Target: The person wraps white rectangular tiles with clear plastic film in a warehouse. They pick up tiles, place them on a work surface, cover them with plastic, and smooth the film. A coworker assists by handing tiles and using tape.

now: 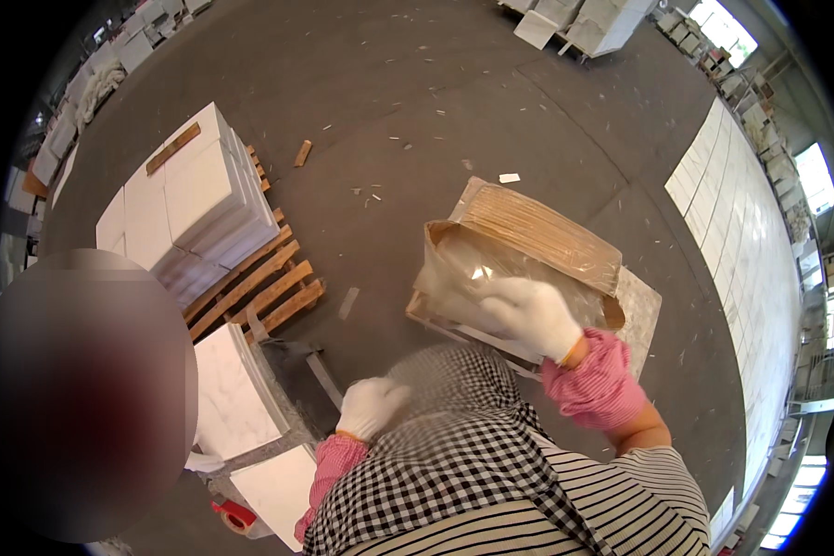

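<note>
An open brown cardboard box (537, 227) lies on the grey floor, lined with crumpled clear plastic film (454, 278). My right hand (528, 315), in a white glove with a pink sleeve cover, rests on the film at the box's near edge, its fingers curled into the film. My left hand (371, 408), gloved the same way, hangs curled in front of my checked apron (454, 463), apart from the box. Whether the left hand holds anything is blurred. A pale marbled slab (644, 310) shows under the box at the right.
A wooden pallet (269, 292) with stacks of white tiles (190, 195) stands to the left. Nearer lie white marbled tiles (236, 398), another white tile (278, 486) and a red tape dispenser (236, 514). Another person (83, 398) is at the left edge. Rows of tiles (741, 232) line the right.
</note>
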Demonstrator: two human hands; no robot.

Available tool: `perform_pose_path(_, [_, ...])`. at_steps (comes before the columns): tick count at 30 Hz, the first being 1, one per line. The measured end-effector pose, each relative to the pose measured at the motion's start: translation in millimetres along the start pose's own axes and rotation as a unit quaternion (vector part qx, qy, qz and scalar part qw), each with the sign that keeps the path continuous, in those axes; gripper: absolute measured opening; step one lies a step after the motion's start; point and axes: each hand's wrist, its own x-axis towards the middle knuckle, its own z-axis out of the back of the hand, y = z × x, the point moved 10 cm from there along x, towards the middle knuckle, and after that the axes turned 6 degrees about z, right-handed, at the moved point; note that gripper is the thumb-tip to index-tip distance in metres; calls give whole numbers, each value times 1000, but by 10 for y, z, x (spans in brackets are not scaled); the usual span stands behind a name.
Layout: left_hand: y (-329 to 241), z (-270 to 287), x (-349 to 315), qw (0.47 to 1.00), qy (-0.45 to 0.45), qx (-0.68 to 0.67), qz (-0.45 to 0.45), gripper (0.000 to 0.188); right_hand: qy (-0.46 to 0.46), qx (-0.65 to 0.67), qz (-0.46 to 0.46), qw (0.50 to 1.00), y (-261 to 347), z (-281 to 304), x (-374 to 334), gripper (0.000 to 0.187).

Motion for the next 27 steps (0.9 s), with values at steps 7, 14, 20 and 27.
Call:
perform_pose_path(7, [-586,-136,147,997,21,49,-51,37,183,-196,-69,961,-956,-289,-259,51])
perform_pose_path(14, [-841,-244,133,996,25,41,-71,36,354,-266,-84,893,-1622,-1084,0,30])
perform_pose_path(20, [-1071,4,56,992,-20,-4,-121,31,203,-215,23,955,-661,-124,-59,25])
perform_pose_path(27, [-1653,185,161,952,16,-288,-105,37,49,0,37,998,-143,677,-460,14])
